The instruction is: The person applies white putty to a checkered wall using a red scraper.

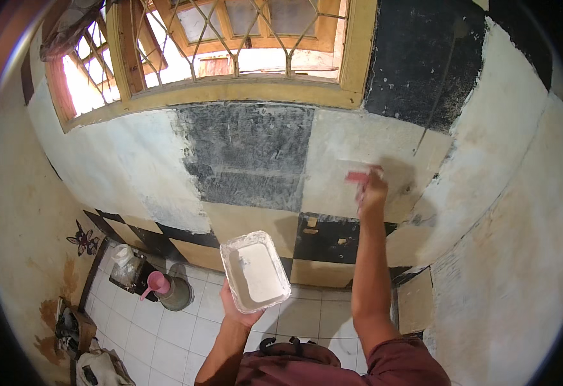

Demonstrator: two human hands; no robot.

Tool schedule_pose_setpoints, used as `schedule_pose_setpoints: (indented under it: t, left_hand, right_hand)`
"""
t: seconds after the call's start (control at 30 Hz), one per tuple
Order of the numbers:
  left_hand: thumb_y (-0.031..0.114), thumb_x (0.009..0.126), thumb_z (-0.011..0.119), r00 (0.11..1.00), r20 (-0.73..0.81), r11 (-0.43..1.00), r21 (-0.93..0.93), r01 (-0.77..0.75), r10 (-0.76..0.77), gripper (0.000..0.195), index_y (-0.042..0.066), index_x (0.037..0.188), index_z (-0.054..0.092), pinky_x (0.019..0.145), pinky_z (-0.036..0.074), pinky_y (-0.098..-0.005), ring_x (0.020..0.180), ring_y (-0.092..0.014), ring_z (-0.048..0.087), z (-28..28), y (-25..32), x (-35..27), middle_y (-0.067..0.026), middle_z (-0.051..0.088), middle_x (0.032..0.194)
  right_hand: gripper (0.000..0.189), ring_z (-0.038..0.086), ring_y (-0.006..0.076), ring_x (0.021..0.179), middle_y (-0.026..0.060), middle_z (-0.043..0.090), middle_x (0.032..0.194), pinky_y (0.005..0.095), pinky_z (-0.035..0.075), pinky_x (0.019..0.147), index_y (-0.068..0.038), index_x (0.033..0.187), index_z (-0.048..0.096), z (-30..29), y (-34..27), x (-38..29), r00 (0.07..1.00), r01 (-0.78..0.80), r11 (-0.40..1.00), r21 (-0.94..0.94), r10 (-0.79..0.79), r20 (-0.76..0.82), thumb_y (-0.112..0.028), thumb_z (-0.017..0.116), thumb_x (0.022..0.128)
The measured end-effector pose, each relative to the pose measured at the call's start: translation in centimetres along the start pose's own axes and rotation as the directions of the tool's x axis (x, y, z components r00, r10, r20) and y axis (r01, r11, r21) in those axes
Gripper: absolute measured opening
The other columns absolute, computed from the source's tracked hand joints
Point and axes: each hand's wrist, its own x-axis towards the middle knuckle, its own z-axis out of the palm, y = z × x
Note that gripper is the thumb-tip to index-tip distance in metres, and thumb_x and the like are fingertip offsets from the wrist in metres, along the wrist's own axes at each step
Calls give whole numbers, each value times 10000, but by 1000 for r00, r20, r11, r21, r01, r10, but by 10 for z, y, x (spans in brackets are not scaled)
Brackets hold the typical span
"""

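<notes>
My left hand (pixel 238 306) supports a rectangular tub (pixel 228 270) from below, its rim crusted with dried white. White paint or a similar white liquid (pixel 264 272) covers its bottom. With my arm stretched out, my right hand (pixel 374 198) grips a red tool (pixel 357 177) against or close to the whitish square of the wall (pixel 337 140). Motion blurs that tool, so I cannot tell whether it is a brush or a scraper. Left of that square is a dark grey painted square (pixel 247 154) with streaks and ragged white edges.
Above is a yellow wooden window frame (pixel 242 92) with a metal grille. A pink dipper (pixel 158 282) rests on a grey bucket (pixel 177 296) on the white tiled floor (pixel 165 337). A cardboard box (pixel 86 330) and a pale sack (pixel 100 366) stand along the left wall.
</notes>
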Motion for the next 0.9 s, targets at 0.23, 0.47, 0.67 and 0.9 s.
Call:
schedule_pose_setpoints:
  t: [0.23,0.47,0.67,0.9]
  left_hand:
    - [429,982,295,997,-12,996,-36,78,-79,565,113,1428,438,998,419,-643,1226,-399,541,-16,-7,10,-148,531,1374]
    - [436,975,300,997,23,996,-38,77,-77,574,111,1426,440,1005,409,-649,1226,-404,539,-8,3,5,-149,529,1377]
    - [436,974,318,997,17,997,-5,73,-73,565,114,1421,446,1014,414,-624,1228,-386,543,3,0,10,-143,536,1371]
    - [432,975,324,996,-15,996,-2,93,-93,557,121,1420,447,1010,425,-606,1220,-374,551,3,4,4,-134,546,1358]
  right_hand:
    - [175,389,83,402,-19,429,549,233,274,342,-159,768,523,-94,174,-47,831,-508,861,-4,489,-264,-258,549,910]
    - [299,343,75,362,11,584,563,232,278,340,-77,669,613,23,-19,29,990,-141,988,-56,141,6,-295,561,867]
    - [126,582,212,555,15,532,625,335,479,539,-54,833,654,24,-74,-10,725,650,508,-565,-637,262,-170,608,848]
    - [140,645,288,765,76,589,884,391,555,615,-87,955,588,37,-38,29,811,427,-91,-900,-400,426,-167,579,841]
